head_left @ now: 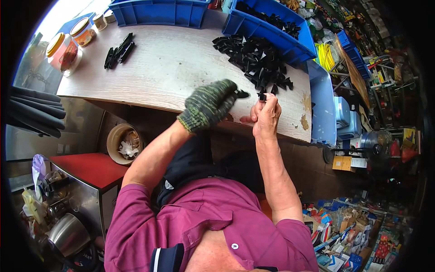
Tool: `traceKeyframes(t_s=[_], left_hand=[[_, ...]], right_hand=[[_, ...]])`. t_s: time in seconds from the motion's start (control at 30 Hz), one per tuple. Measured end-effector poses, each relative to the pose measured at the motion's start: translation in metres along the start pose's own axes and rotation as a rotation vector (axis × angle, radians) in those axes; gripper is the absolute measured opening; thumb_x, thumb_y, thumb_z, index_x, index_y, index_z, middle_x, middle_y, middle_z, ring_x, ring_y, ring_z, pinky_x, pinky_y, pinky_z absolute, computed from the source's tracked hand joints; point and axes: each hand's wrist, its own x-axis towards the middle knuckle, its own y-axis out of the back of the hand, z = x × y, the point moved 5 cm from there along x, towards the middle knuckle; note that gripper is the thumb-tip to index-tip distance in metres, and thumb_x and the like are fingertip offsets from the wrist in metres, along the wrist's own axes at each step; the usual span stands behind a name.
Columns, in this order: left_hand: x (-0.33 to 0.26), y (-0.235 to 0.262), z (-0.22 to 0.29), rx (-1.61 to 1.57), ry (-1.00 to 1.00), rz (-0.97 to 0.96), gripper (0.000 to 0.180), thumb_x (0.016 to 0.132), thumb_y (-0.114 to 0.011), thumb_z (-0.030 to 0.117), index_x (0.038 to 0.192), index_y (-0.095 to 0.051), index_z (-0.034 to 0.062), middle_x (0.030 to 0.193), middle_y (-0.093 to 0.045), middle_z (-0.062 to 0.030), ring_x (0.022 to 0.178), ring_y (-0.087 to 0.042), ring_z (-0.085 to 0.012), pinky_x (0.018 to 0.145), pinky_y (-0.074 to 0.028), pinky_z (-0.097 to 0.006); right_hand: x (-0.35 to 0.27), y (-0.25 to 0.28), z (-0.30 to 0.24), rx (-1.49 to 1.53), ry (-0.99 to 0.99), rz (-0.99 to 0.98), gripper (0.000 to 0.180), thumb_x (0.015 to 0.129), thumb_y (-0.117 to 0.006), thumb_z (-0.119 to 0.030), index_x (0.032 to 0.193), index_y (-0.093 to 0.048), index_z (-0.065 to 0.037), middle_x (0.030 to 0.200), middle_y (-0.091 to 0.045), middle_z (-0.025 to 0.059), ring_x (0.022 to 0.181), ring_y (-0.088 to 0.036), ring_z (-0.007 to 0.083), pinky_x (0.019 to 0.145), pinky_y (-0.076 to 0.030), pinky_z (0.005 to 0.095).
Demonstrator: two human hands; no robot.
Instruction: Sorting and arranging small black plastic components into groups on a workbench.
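Note:
My left hand (209, 103), in a dark green and black knitted glove, is closed above the table's near edge. A dark piece (243, 94) pokes out past its fingertips, the rest hidden by the glove, so its kind is unclear. Just to the right, my bare right hand (266, 113) pinches a small black plastic part (261, 96) between thumb and forefinger. Beyond that hand lies a heap of similar angular black plastic parts (258, 56). At the table's far left rest a few long, narrow black pieces (119, 51), side by side.
A blue crate (267, 32) with more black parts stands behind the heap; another blue crate (158, 13) is at the back. Lidded jars (63, 52) line the table's left end. A bucket (118, 144) with scraps sits below, beside a red-topped cabinet (93, 170). Crowded shelves fill the right.

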Motion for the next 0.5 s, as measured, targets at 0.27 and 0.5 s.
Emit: traceKeyframes(t_s=[0.27, 0.5], left_hand=[[0.002, -0.028, 0.014, -0.221, 0.219, -0.122, 0.022, 0.095, -0.06, 0.023, 0.111, -0.064, 0.0078, 0.098, -0.069, -0.0171, 0.086, -0.067, -0.0381, 0.071, -0.053, -0.047], [0.006, -0.046, 0.028, -0.282, 0.238, 0.049, 0.025, 0.098, -0.057, 0.017, 0.12, -0.063, 0.0056, 0.11, -0.067, -0.0189, 0.095, -0.067, -0.0363, 0.078, -0.052, -0.042]], right_hand=[[-0.017, -0.01, -0.009, -0.035, -0.098, 0.109, 0.027, 0.097, -0.045, -0.032, 0.086, -0.055, -0.009, 0.061, -0.041, -0.0015, 0.045, -0.04, 0.0099, 0.038, -0.045, 0.0302], [-0.006, 0.011, 0.008, -0.145, 0.195, 0.095, 0.023, 0.099, -0.047, -0.018, 0.079, -0.053, -0.008, 0.063, -0.042, -0.002, 0.051, -0.04, 0.0076, 0.047, -0.034, 0.0257]])
